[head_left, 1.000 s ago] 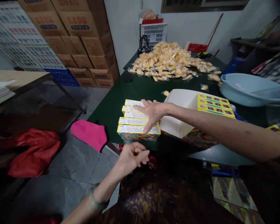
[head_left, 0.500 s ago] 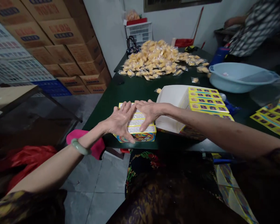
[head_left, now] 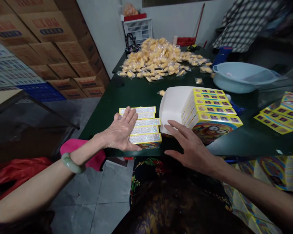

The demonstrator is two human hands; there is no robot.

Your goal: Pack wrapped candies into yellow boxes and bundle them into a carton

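A row of several small yellow boxes lies side by side near the front edge of the green table. My left hand rests flat across their left ends, fingers stretched out and thumb apart. In the gap to the right, my right hand hovers with spread fingers and holds nothing. Its fingertips are close to the front of an open white carton. More yellow boxes stand in a row at the carton's right side; a cartoon face with glasses shows on the nearest one.
Wrapped yellow pieces form a heap at the back. A light blue basin stands at the right, with flat yellow box pieces nearer. Brown cartons are stacked left. A person in a checkered garment is at the back right.
My right hand has lifted off the row of yellow boxes and moved right and nearer to me. My left hand has stayed on the boxes. The view has shifted slightly.
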